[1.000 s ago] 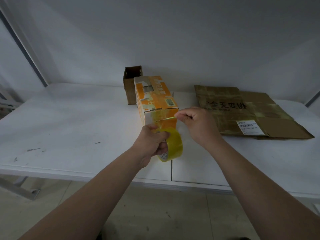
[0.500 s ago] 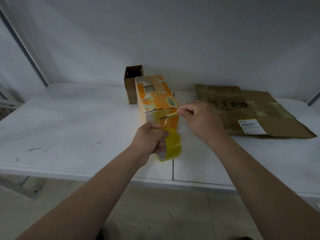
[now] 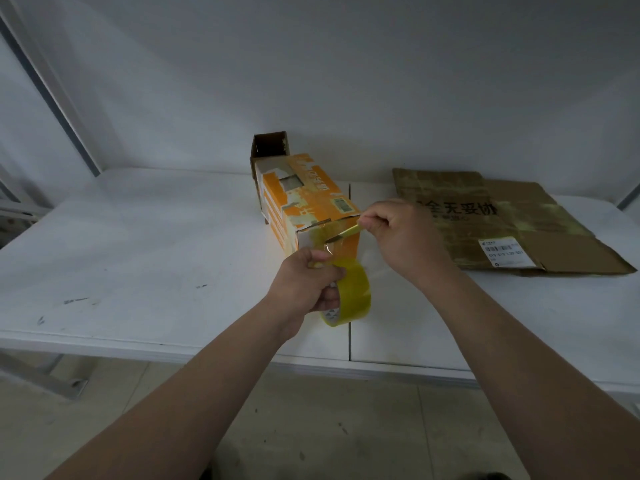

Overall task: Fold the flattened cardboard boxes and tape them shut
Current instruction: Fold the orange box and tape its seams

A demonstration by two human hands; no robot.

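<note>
1. Right hand (image 3: 408,237) had lifted a little toward the tabletop's back edge since a second earlier. The slim blade (image 3: 346,233) it pinched had tipped from nearly level to point down-left. The left hand (image 3: 304,285) and its roll had barely shifted.
2. Left hand gripped the roll of tape (image 3: 351,296), fingers curled round the rim and through the core. It was held low off the box's near end, probably to keep the drawn tape taut.
3. A strip of tape (image 3: 325,245) ran from the roll up onto the near end of the orange box (image 3: 308,206).
4. Right thumb and forefinger pinched the slim blade, other fingers curled. Its tip sat at the strip; judged ready to cut. It looked like a small cutter, but I could not be sure.
5. Orange box lay lengthwise at mid-tabletop (image 3: 138,254), just left of the centre seam, with its near flaps closed.
6. Small brown box (image 3: 269,145) stood open-topped behind it, by the back edge.
7. Flattened cardboard (image 3: 540,244) lay unfolded toward the back right corner.
8. Writing: the cardboard showed large black characters, roughly "全无妥协", the start hidden by the hand. Its white label (image 3: 502,251) carried a barcode, digits too small to read. Print on the orange box was illegible.
</note>
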